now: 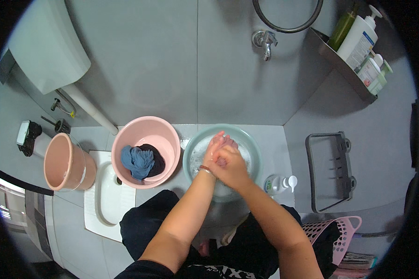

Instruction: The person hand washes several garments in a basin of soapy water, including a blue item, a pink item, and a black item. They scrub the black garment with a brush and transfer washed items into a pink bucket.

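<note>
My left hand (214,146) and my right hand (234,164) are pressed together above a pale green basin (187,158). Foamy water (202,150) lies in the basin. My right hand curls over the left palm and covers part of it, and both look wet. Some of the left fingers point away from me. No object shows between the hands, though the space between the palms is hidden. A bracelet (207,170) circles my left wrist.
Left of the basin, a pink tub (167,132) holds a blue cloth (137,162) and a dark cloth (157,161). A peach bucket (61,164) stands by a squat toilet (106,198). A pump bottle (275,185) is at the right, below a wall tap (266,45).
</note>
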{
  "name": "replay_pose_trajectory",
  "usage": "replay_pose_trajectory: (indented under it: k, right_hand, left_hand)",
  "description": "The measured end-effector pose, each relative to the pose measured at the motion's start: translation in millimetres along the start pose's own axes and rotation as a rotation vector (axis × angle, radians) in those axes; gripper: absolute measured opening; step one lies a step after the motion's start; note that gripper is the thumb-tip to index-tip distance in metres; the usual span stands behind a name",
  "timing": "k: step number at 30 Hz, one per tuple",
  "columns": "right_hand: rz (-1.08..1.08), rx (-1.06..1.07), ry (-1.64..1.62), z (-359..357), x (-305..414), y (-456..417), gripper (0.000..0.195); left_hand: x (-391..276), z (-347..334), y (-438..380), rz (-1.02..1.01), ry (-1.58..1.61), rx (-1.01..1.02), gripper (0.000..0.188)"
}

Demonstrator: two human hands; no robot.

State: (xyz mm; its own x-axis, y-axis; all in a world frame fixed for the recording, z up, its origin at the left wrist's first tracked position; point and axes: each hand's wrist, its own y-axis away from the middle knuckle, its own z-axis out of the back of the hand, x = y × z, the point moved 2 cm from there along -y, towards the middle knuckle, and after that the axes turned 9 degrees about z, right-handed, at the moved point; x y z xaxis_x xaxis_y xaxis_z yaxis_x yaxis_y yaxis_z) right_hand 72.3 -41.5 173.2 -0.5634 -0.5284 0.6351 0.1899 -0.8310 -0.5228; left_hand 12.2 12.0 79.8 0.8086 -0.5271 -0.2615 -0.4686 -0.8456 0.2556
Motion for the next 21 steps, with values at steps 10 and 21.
replay_pose_trajectory:
  k: [10,21]
  right_hand:
    - [0.056,-0.016,0.265,-19.1,-24.8,1.2,0.019]
    - [-0.441,-0.049,0.27,-12.3,-86.1,-4.2,0.024]
  left_hand:
    - [11.9,57.3,-33.2,0.049,-0.253,0.223,0.021]
    - [-8.2,10.9,0.7,0.18,-0.745,-0.318,0.026]
